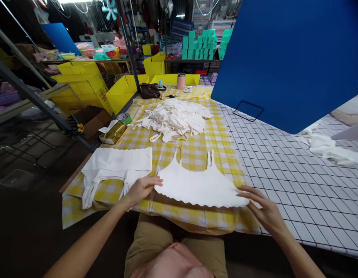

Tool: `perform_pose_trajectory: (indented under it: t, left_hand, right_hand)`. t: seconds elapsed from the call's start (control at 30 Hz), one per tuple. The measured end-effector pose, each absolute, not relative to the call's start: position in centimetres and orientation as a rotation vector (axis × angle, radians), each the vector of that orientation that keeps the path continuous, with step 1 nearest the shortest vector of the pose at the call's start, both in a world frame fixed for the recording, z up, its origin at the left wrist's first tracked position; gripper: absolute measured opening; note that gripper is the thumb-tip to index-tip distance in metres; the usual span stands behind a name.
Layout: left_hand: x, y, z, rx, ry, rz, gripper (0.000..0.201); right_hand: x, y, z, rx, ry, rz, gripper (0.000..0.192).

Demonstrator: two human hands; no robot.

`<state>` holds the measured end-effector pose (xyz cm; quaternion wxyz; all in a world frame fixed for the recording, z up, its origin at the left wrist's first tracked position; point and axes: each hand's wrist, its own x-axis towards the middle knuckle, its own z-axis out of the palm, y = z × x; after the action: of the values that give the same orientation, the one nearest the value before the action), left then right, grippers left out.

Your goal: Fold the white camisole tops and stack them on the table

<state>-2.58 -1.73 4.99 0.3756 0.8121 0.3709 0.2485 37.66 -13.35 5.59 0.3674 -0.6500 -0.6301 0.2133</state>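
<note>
A white camisole top (196, 184) with thin straps and a scalloped hem lies flat on the yellow checked tablecloth (193, 150) in front of me. My left hand (142, 188) rests with fingers spread on its left hem corner. My right hand (264, 210) presses the right hem corner. To the left lies a stack of folded white tops (115, 170). Further back sits a loose pile of white tops (174, 117).
A blue board (289, 58) stands upright at the right over a white grid-patterned surface (297, 185). More white cloth (331, 148) lies at far right. A tape roll (124, 117), gold packet (113, 132), brown bag (150, 91) and pink cup (181, 81) sit behind. Yellow boxes (80, 83) stand left.
</note>
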Motion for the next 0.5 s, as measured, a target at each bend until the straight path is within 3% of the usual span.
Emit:
perform_pose_trajectory:
  t: [0.17,0.27,0.37,0.5]
  left_hand:
    - [-3.5,-2.4,13.3,1.815,1.102,0.814,0.023]
    - [-3.9,-2.1,15.6,1.724,1.139,0.924,0.024]
    - [-3.3,-0.6,14.0,1.635,1.125,0.86,0.025]
    - [-1.0,2.6,7.8,1.528,1.169,0.736,0.027]
  right_hand:
    - [37.2,-14.1,13.5,-1.589,-1.292,0.721,0.027]
    - [37.1,-13.7,15.7,-1.643,-1.108,0.803,0.032]
    - [36.7,-12.0,14.7,-1.73,-1.096,0.964,0.035]
    - [35.7,-8.5,9.6,-1.786,-1.231,1.061,0.038]
